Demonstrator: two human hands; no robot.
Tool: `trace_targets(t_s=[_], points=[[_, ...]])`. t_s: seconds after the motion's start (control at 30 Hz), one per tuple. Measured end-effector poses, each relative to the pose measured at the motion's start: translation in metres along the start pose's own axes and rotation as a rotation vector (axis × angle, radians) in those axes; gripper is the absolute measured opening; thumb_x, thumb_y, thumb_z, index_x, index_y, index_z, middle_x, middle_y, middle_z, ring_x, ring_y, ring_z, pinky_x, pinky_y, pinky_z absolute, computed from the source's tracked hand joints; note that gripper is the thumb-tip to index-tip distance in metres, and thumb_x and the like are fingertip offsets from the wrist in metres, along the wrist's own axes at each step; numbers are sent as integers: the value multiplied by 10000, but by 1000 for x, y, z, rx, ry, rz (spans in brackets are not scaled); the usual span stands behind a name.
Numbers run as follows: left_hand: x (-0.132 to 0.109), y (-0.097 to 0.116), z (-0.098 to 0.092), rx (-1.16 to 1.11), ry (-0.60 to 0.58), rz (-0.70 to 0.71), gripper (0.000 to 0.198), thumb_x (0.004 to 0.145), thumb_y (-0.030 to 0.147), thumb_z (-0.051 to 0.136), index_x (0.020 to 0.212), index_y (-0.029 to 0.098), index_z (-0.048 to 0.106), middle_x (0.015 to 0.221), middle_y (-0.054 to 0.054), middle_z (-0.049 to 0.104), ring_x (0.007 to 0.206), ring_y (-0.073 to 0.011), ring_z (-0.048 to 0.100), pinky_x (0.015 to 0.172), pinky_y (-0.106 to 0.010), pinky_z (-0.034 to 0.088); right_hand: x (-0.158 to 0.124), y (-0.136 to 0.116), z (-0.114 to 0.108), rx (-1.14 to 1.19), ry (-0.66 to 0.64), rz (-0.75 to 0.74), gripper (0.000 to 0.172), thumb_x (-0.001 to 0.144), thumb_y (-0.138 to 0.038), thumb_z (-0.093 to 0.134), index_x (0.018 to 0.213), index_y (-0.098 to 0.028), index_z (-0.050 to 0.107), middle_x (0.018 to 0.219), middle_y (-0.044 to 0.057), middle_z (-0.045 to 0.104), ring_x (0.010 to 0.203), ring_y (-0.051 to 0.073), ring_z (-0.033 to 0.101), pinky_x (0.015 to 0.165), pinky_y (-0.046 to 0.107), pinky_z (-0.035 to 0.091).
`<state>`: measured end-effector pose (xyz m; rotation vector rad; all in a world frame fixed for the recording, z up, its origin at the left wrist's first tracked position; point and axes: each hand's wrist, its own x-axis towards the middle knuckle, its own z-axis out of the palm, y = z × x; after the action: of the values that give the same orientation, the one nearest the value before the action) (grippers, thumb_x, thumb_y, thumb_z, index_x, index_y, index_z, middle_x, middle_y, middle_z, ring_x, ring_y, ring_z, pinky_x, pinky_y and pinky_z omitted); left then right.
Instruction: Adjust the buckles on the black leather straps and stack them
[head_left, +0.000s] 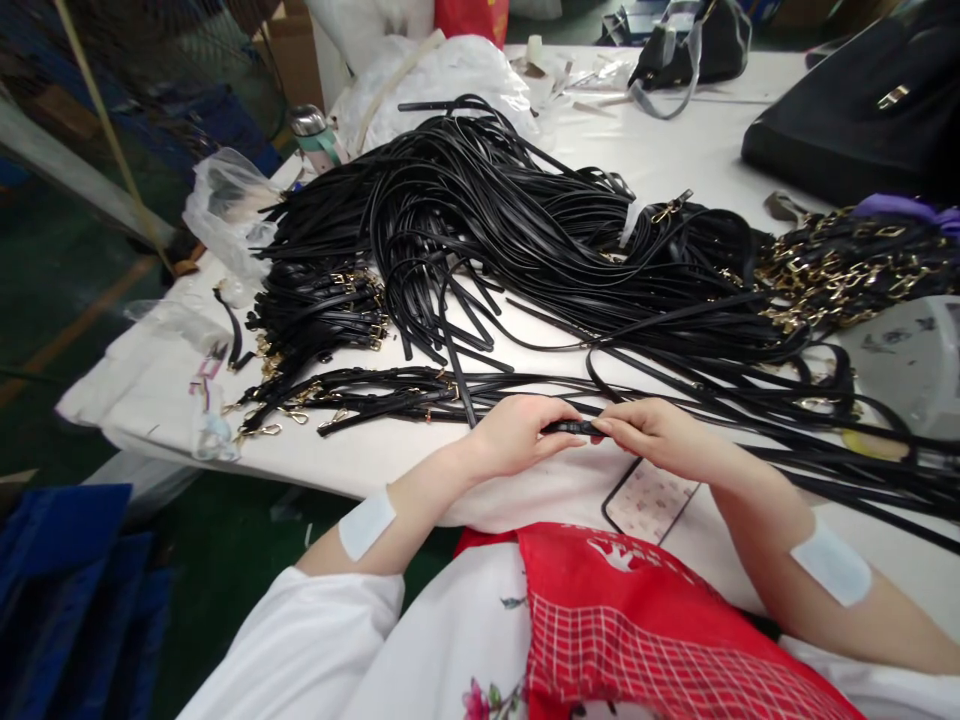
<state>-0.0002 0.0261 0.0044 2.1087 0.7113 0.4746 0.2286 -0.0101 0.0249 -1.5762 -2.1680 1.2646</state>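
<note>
Close to the table's front edge, my left hand [517, 432] and my right hand [652, 430] grip one black strap [574, 427] between them. Fingers and thumb of each hand are pinched on it, and a short stretch shows between the fingertips. Just beyond my hands lie several long black straps with gold clasps [405, 385]. A big heap of black straps [487, 210] spreads behind them. To its left sits a bunch of shorter straps with gold buckles [330, 310].
A patterned phone [651, 500] rests by my right forearm. Gold clasps [832, 260] and a clear bowl [911, 360] are at the right. Black bags [862, 110] stand at the back right. A flask [315, 135] and plastic wrap [232, 205] are at the left.
</note>
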Motion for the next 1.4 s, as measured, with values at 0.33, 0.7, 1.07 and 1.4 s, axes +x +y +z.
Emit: trace_targets(t_s=[0.33, 0.7, 1.07, 1.4], points=[[1, 0, 10, -97, 126, -15, 223, 855, 303, 674, 1035, 174, 696, 993, -54, 742, 869, -165, 677, 804, -266, 519, -4, 1, -18, 401, -117, -66, 685, 998, -589, 214, 920, -157, 740, 874, 62, 740, 847, 190, 668, 841, 315, 488], [-4, -8, 3, -83, 81, -70, 222, 834, 294, 693, 1027, 186, 704, 983, -53, 750, 874, -175, 691, 833, -281, 538, 6, 3, -18, 227, -246, 5, 493, 940, -571, 446, 906, -162, 719, 696, 12, 690, 608, 124, 582, 597, 234, 438], [-1, -10, 0, -36, 31, -83, 227, 841, 267, 683, 1051, 188, 719, 1027, -60, 753, 908, -188, 695, 877, -305, 538, 40, 12, -20, 543, -579, 115, 482, 798, -603, 646, 775, -123, 678, 610, 23, 711, 455, 90, 592, 503, 205, 455], [3, -2, -1, -81, 58, -131, 171, 850, 237, 658, 1001, 192, 725, 934, -40, 759, 819, -168, 689, 826, -285, 536, 52, 5, -11, 646, -508, 67, 497, 761, -612, 685, 814, -118, 708, 622, 32, 724, 489, 114, 624, 544, 228, 495]])
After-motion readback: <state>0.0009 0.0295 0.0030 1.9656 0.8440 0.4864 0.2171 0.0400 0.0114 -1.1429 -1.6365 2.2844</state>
